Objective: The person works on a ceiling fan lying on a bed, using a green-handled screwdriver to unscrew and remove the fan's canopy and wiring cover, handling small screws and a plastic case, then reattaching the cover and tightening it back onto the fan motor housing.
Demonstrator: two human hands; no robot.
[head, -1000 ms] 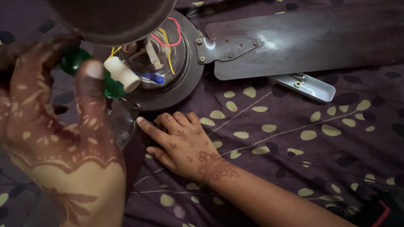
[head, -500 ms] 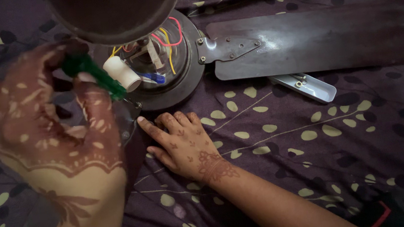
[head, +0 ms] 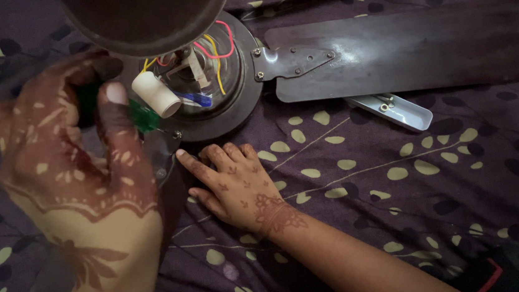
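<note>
Head view: fan motor (head: 203, 76) lay opened, wires bared, one blade (head: 407, 48) bolted on, a bracket (head: 391, 110) loose beside it. Left hand (head: 80, 174) gripped a green screwdriver (head: 138, 116) at the hub; right hand (head: 231, 183) rested open on the cloth (head: 403, 215). Work looked midway.

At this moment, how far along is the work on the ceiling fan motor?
Done: the motor housing lies open, its coloured wires exposed, one blade attached. In hand: the left hand holds a green-handled tool at the motor; the right hand rests flat beside it. Left: a loose bracket unmounted.
</note>
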